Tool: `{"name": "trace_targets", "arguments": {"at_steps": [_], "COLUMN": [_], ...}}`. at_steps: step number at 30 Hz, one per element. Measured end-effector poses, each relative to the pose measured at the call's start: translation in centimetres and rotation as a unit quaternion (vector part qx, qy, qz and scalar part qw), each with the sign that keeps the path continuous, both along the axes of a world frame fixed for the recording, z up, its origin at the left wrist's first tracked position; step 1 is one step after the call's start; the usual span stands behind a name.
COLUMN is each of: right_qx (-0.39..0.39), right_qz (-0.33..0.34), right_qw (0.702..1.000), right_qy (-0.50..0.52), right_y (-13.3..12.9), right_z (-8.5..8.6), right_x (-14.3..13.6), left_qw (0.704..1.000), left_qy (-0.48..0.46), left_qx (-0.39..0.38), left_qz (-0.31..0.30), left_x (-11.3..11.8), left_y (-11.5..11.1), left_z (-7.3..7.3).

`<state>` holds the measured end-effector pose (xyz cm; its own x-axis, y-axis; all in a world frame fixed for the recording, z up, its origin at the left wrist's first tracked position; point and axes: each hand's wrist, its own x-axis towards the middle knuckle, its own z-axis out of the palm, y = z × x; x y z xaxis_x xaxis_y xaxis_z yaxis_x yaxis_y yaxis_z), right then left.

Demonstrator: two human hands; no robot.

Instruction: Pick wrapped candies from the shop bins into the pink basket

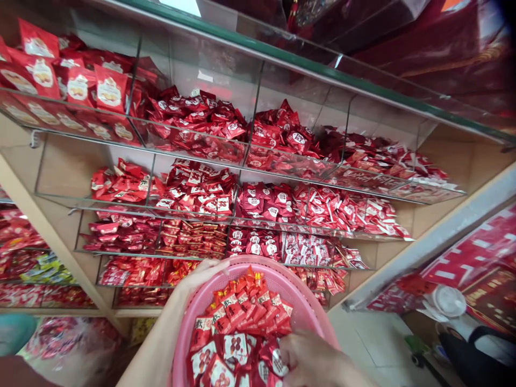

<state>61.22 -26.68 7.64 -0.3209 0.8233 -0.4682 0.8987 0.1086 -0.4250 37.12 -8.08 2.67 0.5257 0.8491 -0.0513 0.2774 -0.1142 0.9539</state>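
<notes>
Left hand [207,271] grips round pink plastic basket [262,262]; firm support steadies it. Right hand [304,355] half-curled, hold unclear; light fingertips suit glossy red-and-white packets [235,348] beside it.

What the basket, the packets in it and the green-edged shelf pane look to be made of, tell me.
The basket: smooth pink plastic, by its even colour and perforated wall. The packets: probably thin plastic or foil film, printed, by their creases and crimped ends. The shelf pane: clear and glossy, likely glass, given its green edge.

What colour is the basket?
The basket is pink, seen best in the head view.
</notes>
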Motion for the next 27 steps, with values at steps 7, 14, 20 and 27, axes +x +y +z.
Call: {"name": "trace_targets", "arguments": {"at_steps": [7,14,20,27], "right_qx": [0.244,0.393,0.421,0.453], "right_qz": [-0.084,-0.117,-0.046,-0.043], "right_qw": [0.964,0.903,0.905,0.884], "right_qy": [0.064,0.127,0.047,0.108], "right_y": [7.7,15.9,18.4,19.5], "right_z": [9.4,13.2,12.7,12.6], "right_x": [2.1,3.7,1.8,1.8], "left_qw": [1.0,1.0,1.0,1.0], "left_qy": [0.009,-0.005,-0.013,-0.006], "left_qx": [0.0,0.016,0.004,0.006], "left_qz": [0.007,-0.001,-0.01,-0.019], "left_x": [0.0,-0.1,-0.1,-0.1], "left_y": [-0.2,-0.4,-0.1,0.1], "left_z": [0.3,0.5,0.1,-0.1]}}
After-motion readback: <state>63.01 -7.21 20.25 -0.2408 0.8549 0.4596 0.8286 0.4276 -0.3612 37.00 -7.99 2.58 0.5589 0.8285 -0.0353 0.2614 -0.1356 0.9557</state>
